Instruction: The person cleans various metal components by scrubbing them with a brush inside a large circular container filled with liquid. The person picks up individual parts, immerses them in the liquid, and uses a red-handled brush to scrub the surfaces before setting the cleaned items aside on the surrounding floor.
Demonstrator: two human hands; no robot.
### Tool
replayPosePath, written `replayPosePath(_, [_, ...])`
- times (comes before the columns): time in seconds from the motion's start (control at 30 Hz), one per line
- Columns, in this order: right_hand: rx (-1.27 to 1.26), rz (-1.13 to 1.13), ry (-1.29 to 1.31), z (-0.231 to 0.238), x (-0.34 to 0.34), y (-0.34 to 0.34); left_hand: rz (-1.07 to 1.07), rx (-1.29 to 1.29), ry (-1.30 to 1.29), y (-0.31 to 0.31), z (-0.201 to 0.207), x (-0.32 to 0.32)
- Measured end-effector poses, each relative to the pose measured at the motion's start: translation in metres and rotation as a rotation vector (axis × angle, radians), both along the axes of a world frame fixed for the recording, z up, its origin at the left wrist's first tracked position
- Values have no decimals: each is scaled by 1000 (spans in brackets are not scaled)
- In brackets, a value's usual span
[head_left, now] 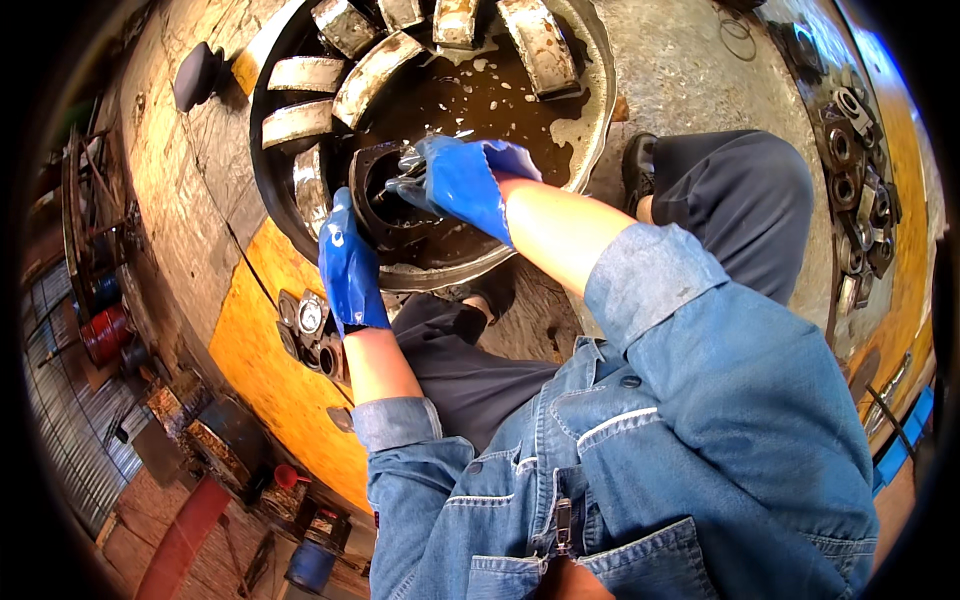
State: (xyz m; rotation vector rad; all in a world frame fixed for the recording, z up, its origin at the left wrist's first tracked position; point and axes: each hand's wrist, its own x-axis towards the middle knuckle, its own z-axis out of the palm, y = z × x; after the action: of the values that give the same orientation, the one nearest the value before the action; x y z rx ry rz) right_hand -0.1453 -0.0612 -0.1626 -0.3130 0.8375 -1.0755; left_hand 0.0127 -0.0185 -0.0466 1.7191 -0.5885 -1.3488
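**Wide round tub (445, 278) with dark liquid (500, 100)**

Curved metal pieces (378, 78) rest in it, beyond the left hand (350, 265) and right hand (455, 185), both blue-gloved. In the tub between them sits a hollow dark metal part (392, 232): the left's nearly straight fingers touch its side, the right's half-curl at its opening, any grip unclear.

Left hand (351, 268), right hand (458, 184) at dark part (388, 232).

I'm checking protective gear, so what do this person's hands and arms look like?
The left hand and right hand wear glossy blue gloves; the right glove's cuff is loose with an uneven edge, and its fingers look darker. The blue denim sleeves are rolled up into paler cuffs, leaving the forearms bare.
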Motion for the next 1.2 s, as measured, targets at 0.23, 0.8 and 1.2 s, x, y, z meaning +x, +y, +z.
replayPosePath(0.23, [-1020, 890, 1231, 82, -46, -51, -103, -95, -178, -1, -10, 8])
replayPosePath(0.8, [-1908, 1299, 1142, 102, -26, -46, 36, -73, 44, 3, 16, -13])
replayPosePath(1.2, [-1560, 1408, 1544, 131, -15, -36, 16, -124, 35, 3, 20, -20])
